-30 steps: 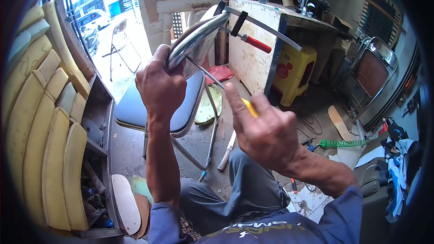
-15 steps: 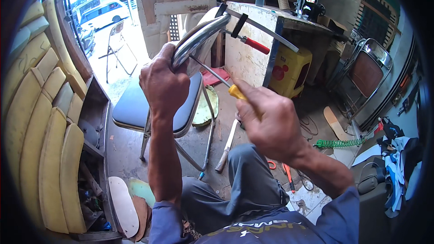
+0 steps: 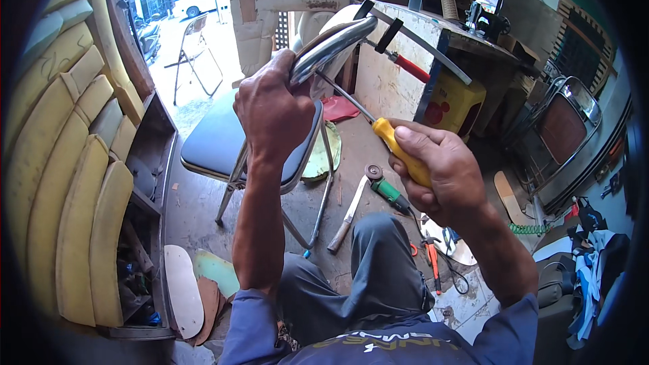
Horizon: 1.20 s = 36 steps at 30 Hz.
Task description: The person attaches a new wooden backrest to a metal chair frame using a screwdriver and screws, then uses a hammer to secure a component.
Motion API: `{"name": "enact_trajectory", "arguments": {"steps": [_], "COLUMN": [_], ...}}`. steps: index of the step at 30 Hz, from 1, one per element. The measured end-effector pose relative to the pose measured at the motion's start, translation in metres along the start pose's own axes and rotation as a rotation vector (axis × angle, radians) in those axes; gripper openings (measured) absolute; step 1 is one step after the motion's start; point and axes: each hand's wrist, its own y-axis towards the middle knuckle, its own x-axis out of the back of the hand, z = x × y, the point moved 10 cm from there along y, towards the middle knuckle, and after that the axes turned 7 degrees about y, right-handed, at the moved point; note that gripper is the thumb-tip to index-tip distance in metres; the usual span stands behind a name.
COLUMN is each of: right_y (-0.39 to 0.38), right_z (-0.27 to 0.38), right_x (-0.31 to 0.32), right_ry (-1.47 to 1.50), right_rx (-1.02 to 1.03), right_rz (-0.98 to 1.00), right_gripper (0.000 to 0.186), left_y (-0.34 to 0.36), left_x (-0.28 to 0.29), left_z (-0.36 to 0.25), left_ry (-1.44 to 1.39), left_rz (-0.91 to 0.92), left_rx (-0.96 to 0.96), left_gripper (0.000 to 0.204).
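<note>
Clutching screwdriver [image 3: 404, 152]: right grip [image 3: 451, 170]; chrome frame [image 3: 331, 47]: left grip [image 3: 274, 107]. Clamp [image 3: 410, 67] beyond, grinder [image 3: 387, 190] below.

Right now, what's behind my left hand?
Part of the blue seat shows on both sides of your left hand, which grips the metal rim; the stretch between is hidden.

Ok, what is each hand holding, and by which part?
The right hand holds a screwdriver by its yellow handle; the left hand grips the curved metal frame at its near, lower end.
</note>
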Motion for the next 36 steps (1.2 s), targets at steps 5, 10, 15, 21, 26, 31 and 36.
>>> {"name": "enact_trajectory", "arguments": {"steps": [5,10,15,21,26,31,36], "right_y": [-0.022,0.019,0.023,0.008,-0.002,-0.002,0.004], "right_z": [0.023,0.004,0.023,0.031,0.02,-0.023,-0.014], "right_x": [-0.049,-0.056,-0.074,-0.088,-0.061,-0.044,-0.04], "right_ry": [-1.023,-0.417,-0.815,-0.93,-0.656,-0.408,-0.262], "right_rx": [0.561,0.153,0.142,0.24,0.423,0.533,0.593], "right_rz": [0.053,0.074,0.226,0.208,0.054,0.032,-0.01], "right_gripper": [0.038,0.043,0.05,0.043,0.042,0.043,0.045], "left_y": [-0.004,-0.009,-0.001,-0.001,-0.001,0.0,0.0], "left_x": [0.002,0.014,0.005,0.005,0.003,0.001,0.001], "left_z": [-0.002,-0.002,0.003,0.004,0.005,0.006,0.005], "left_ry": [-0.01,-0.041,-0.037,-0.056,-0.042,-0.062,-0.049], "left_rz": [0.013,-0.026,0.002,0.029,0.044,0.069,0.073], "left_rx": [0.007,-0.021,0.042,0.066,0.053,0.061,0.062], "left_gripper": [0.016,0.014,0.014,0.014,0.013,0.014,0.015]}}
